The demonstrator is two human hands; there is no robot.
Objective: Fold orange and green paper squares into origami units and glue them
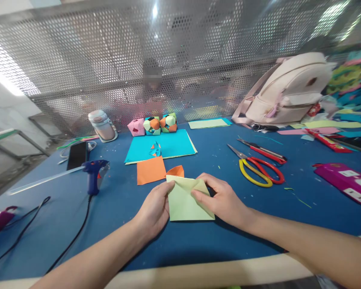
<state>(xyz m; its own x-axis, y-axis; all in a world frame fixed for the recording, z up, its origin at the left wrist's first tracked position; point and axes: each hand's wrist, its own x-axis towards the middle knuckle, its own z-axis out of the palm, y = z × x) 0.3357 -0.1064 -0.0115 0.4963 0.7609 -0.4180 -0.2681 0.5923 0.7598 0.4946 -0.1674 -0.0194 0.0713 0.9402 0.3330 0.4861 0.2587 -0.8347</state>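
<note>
A square of pale green paper (186, 204) is held between both hands above the blue table, its top edge bent. My left hand (156, 204) pinches the upper left side, thumb on the front. My right hand (221, 196) grips the upper right, with the thumb pressing the face and the fingers behind. Just beyond the paper lie an orange paper square (151, 170) and a smaller orange piece (176, 171), partly hidden by the green sheet. A small blue and orange folded piece (155, 149) rests on the blue paper sheets (177, 142).
Folded paper balls (153, 125) stand at the back. Left are a glue gun (94, 174), phone (77, 155) and bottle (102, 125). Right are scissors (255, 168), a utility knife (264, 151), a purple power strip (345, 180) and a backpack (291, 92). A perforated metal screen (114, 52) closes the back.
</note>
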